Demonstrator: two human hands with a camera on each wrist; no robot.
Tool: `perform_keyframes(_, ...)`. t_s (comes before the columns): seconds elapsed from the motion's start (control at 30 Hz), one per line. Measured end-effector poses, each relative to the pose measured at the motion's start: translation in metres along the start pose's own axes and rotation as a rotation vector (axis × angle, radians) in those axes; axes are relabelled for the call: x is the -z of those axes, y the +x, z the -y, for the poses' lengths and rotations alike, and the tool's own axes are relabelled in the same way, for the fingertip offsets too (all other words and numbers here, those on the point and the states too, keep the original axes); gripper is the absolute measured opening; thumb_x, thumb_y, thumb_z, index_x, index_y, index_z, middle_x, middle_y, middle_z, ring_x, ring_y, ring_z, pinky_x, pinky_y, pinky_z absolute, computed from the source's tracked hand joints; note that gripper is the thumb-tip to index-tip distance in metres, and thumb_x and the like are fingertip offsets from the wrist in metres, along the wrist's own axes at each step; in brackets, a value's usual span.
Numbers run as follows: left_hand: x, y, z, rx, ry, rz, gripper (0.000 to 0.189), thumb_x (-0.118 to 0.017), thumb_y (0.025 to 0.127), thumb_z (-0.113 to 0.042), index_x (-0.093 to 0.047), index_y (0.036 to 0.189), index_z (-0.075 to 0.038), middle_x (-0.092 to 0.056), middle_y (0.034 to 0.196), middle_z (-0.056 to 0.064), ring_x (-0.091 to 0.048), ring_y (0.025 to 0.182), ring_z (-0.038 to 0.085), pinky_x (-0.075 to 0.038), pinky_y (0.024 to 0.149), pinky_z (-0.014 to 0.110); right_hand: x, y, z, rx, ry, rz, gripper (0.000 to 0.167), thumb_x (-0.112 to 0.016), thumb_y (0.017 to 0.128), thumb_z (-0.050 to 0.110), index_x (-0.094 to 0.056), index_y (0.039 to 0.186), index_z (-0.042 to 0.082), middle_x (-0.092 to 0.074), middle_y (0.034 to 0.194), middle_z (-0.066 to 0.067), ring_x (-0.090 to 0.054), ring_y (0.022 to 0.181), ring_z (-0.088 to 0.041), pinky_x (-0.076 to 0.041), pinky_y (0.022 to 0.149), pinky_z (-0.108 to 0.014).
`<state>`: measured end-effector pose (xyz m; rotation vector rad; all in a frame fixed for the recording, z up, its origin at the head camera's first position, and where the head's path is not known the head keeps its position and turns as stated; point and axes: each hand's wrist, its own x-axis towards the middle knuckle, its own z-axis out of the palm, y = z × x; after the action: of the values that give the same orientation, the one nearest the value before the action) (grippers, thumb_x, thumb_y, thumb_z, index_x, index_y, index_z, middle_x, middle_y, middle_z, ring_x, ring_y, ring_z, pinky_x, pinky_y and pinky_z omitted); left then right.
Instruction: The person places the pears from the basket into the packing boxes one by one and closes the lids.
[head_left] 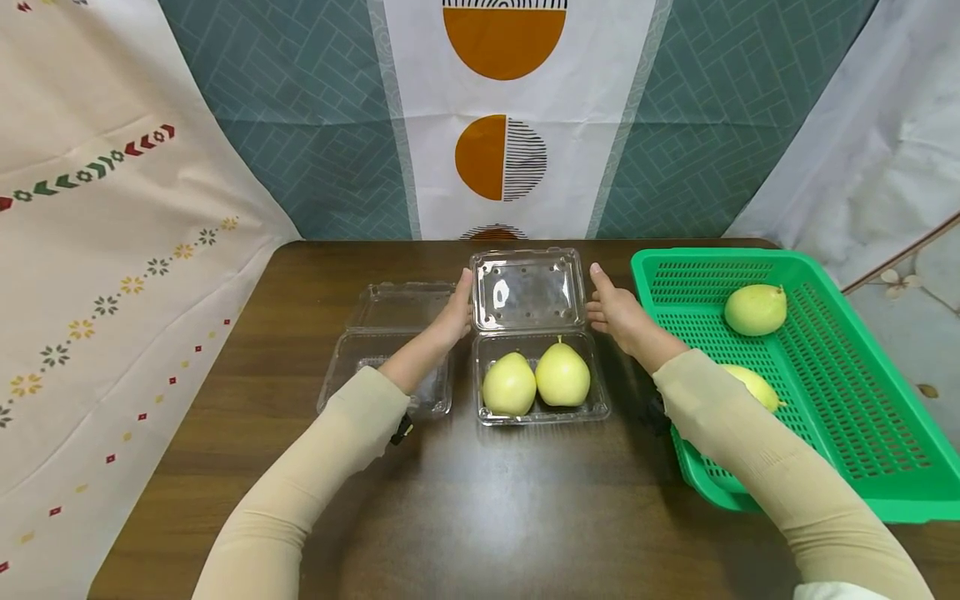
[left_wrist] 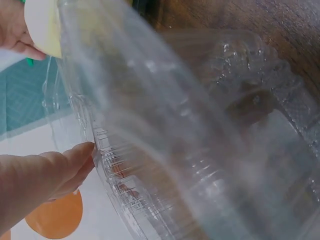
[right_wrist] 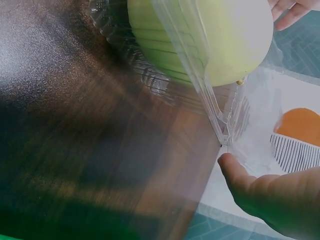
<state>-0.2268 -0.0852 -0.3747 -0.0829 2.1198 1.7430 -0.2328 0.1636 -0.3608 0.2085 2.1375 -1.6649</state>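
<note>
Arms (head_left: 330,450) reach forward, left hand (head_left: 450,318) and right hand (head_left: 624,317) flanking the clear lid (head_left: 528,293), each grip unclosed and facing inward.

A glossy brown wooden table (head_left: 525,517) stands before a far teal-and-white geometric cloth (head_left: 510,98), cream patterned fabric (head_left: 97,242) left, whitish fabric (head_left: 870,142) right.

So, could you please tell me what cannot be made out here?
Head: the left arm hides part of the left container.
Head: the right sleeve hides part of the lower pear in the green basket.
Head: the right edge cuts off a basket corner.
Left wrist: blurred clear plastic veils what lies behind.
Right wrist: the top edge cuts off a boxed pear.
</note>
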Motion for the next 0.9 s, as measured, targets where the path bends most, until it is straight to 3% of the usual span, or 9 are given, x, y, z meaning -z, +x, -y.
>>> perform_keyframes(0.2,0.003,-0.003,-0.002,-0.021,0.018,0.029,0.079,-0.003,0.095,-0.062,0.005,0.153,-0.009,-0.016,0.153,0.03,-0.02,0.143,0.039,-0.021,0.117,0.044,0.001,-0.001,0.002,0.009,0.008,-0.02,0.089,-0.016,0.097,0.061,-0.009,0.147,-0.011,-0.021,0.151,-0.031,-0.023,0.142,-0.038,-0.024,0.115,-0.046)
perform_keyframes(0.43,0.007,-0.01,-0.005,-0.02,0.033,0.008,0.088,-0.002,0.095,-0.064,-0.01,0.151,0.003,-0.027,0.151,0.026,-0.03,0.14,0.036,-0.028,0.115,0.041,0.001,-0.003,0.003,0.03,-0.003,-0.031,0.086,-0.015,0.097,0.061,-0.01,0.149,-0.008,-0.023,0.151,-0.03,-0.027,0.14,-0.039,-0.026,0.114,-0.048)
perform_keyframes(0.7,0.009,-0.007,-0.005,-0.01,0.017,-0.01,0.086,-0.002,0.096,-0.061,-0.016,0.15,0.004,-0.03,0.15,0.026,-0.032,0.139,0.034,-0.027,0.115,0.04,0.0,-0.002,0.003,0.054,-0.046,-0.04,0.081,-0.013,0.098,0.058,-0.014,0.15,-0.004,-0.027,0.149,-0.032,-0.031,0.138,-0.041,-0.028,0.112,-0.05)
perform_keyframes(0.9,0.013,-0.008,-0.008,-0.032,0.051,0.013,0.088,0.002,0.094,-0.063,-0.015,0.15,0.004,-0.028,0.152,0.023,-0.029,0.141,0.034,-0.025,0.116,0.041,-0.001,-0.004,0.006,0.054,-0.049,-0.035,0.082,-0.012,0.097,0.06,-0.013,0.151,-0.003,-0.027,0.147,-0.034,-0.031,0.137,-0.043,-0.027,0.113,-0.051)
